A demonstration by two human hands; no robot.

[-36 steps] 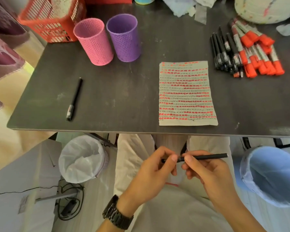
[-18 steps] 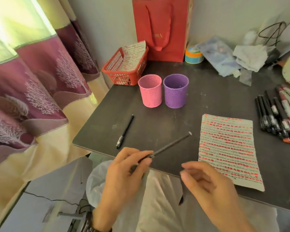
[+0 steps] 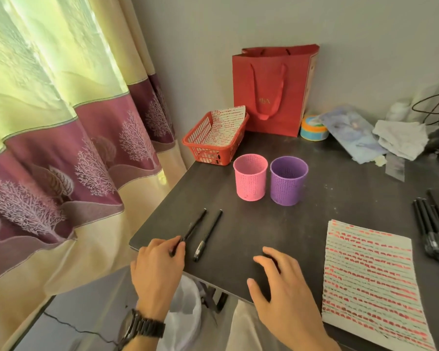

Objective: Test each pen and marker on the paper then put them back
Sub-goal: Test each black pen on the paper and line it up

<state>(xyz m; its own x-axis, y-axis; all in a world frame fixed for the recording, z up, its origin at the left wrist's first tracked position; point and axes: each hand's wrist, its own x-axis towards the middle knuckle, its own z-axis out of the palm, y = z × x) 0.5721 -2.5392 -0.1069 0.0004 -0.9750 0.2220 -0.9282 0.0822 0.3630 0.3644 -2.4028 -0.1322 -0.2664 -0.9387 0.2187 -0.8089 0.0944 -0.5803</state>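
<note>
1. Two hands in view. Left hand (image 3: 157, 269): fingertips pinch the near end of a black pen (image 3: 196, 225) whose far end points toward the cups. Whether the barrel rests on the table (image 3: 302, 224) or hangs just above it cannot be told. Right hand (image 3: 285, 295): fingers spread and relaxed, holding nothing, over the near table edge.
2. Second pen (image 3: 209, 234): flat on the table, just beside the black pen and roughly parallel. Risk: a careless release nudges it. Both pens are near the table corner, and a round barrel could roll off.
3. Bin (image 3: 185, 310): white liner, below that corner. Risk: a pen that rolls off lands inside or on the floor and drops out of the count.
4. Paper (image 3: 368, 279): to the right of the right hand, packed with rows of red and dark marks. Risk: with little bare space left, a faint stroke could be misread.
5. Pink cup (image 3: 250, 181) and purple cup (image 3: 288, 184): upright, side by side, beyond the two pens. Risk: these two pens are left on the table and never returned to a cup.
6. Bundle of black pens (image 3: 433, 231): at the right edge, well apart from the two at left. Risk: if the groups get mixed, tested and untested pens cannot be told apart.
</note>
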